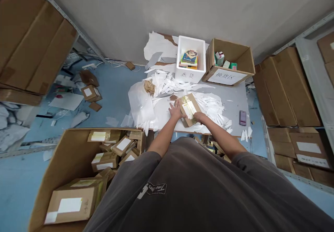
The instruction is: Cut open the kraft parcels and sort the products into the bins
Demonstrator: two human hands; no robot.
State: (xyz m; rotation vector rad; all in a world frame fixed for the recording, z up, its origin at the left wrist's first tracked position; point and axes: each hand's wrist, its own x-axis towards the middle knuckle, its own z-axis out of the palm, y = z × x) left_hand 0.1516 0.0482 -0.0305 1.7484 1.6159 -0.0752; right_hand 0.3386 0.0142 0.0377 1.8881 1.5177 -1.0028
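A small cardboard box [196,101] with a white label and shiny clear tape lies tilted on the worktable. My left hand [176,110] rests against its left side, fingers spread and thumb over the label side. At the lower right edge of the box, my right hand [200,117] is closed, its fingertips touching the carton; whatever is inside those fingers is too small or hidden to make out. White paper strips [212,106] are heaped around the box.
Behind stand a white foam bin [190,75] with small colourful boxes and a cardboard carton [242,59] with more boxes. A phone-like object [242,118] lies at right. A large carton of parcels [52,176] stands at lower left. Stacked cartons [287,85] flank the right side.
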